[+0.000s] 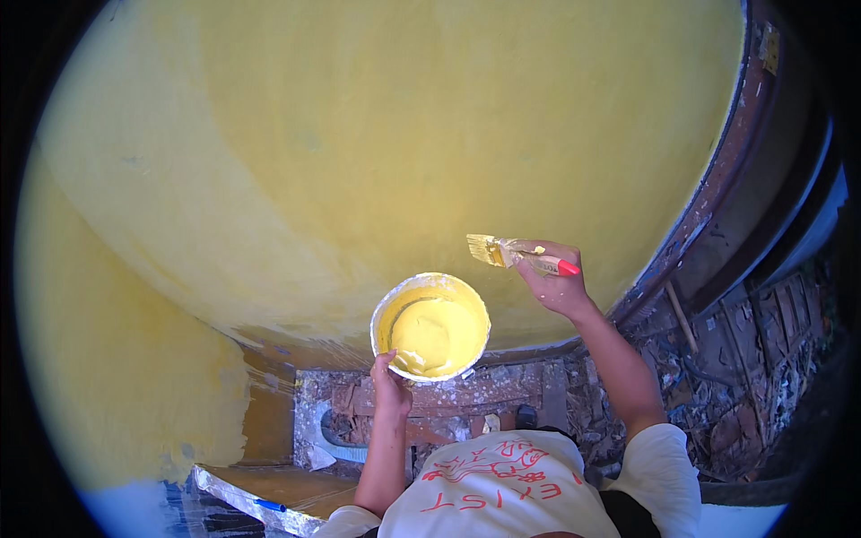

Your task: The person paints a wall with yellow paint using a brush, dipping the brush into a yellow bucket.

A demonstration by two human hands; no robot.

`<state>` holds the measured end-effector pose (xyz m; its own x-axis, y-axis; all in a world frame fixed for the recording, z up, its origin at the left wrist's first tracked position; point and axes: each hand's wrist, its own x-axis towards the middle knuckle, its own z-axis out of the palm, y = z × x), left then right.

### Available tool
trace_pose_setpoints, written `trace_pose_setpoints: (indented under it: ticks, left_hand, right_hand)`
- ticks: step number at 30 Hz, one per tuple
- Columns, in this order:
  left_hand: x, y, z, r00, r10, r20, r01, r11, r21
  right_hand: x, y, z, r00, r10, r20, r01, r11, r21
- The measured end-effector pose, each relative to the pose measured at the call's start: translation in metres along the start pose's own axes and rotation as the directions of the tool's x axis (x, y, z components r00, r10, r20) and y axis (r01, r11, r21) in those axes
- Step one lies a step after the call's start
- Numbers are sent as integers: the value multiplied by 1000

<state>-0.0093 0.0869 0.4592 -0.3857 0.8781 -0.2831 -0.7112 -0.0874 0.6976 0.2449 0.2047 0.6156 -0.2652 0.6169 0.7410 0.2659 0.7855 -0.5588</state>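
Note:
My left hand [391,390] grips the near-left rim of a round bucket [382,321], thumb over the edge. Yellow paint [430,333] lies inside it, and the rim is smeared with whitish paint. To the bucket's upper right, my right hand [555,279] holds a flat paintbrush [485,250] with a red-tipped handle. The bristles are coated in yellow and point left, towards the wall. A broad wall [430,148] covered in yellow paint rises before me. Whether the bristles touch it I cannot tell.
A dark reddish trim [713,181] bounds the wall on the right. Litter and wooden sticks [683,316] cover the ground at lower right. Low on the left, a ledge [269,487] bears a blue pen-like object [270,504]. Paint-spattered boards [464,397] lie below the bucket.

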Motion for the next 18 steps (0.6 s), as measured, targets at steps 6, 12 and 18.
trace_pose_setpoints:
  ticks: [6, 12, 18]
  left_hand:
    - [0, -5, -2, 1000, -1, -31, 3, 999, 48]
    - [-5, -16, -10, 989, -6, -147, 13, 999, 46]
    - [-8, -19, -3, 982, -29, -188, 58, 987, 152]
  right_hand:
    - [91, -17, -17, 752, -658, -43, 604, 713, -356]
    - [54, 60, 10, 757, -613, 227, 623, 570, -535]
    - [16, 115, 5, 745, -431, 510, 601, 765, -232]
